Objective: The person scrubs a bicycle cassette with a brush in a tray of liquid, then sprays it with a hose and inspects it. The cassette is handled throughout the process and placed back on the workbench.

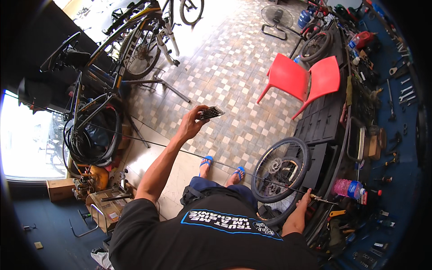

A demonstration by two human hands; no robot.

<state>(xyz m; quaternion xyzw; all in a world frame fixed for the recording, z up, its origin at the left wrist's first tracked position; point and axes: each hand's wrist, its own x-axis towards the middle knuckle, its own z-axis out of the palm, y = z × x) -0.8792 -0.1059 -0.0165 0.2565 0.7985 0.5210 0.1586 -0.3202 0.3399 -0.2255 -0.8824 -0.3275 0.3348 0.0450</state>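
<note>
In my left hand (193, 123), raised at the end of an outstretched arm over the floor, is a bicycle cassette (211, 112), a stack of dark toothed sprockets. My fingers and thumb are closed on its edge. My right hand (304, 203) is low at the right, beside the dark workbench edge. Its fingers seem curled at a slim metal tool (318, 198) with a brass-coloured part, though the grip is partly hidden. A long thin dark line (180, 154) crosses the view toward this hand. Just left of it, bicycle wheels (303, 176) lean against black drawers.
A red plastic chair (288, 78) stands ahead to the right. On the left, a black bicycle (118, 74) is held up above a stand leg (176, 92). A pink-filled bottle (347, 188) and a yellow-handled tool (337, 213) lie on the right bench. Cardboard boxes (61, 190) sit at the left.
</note>
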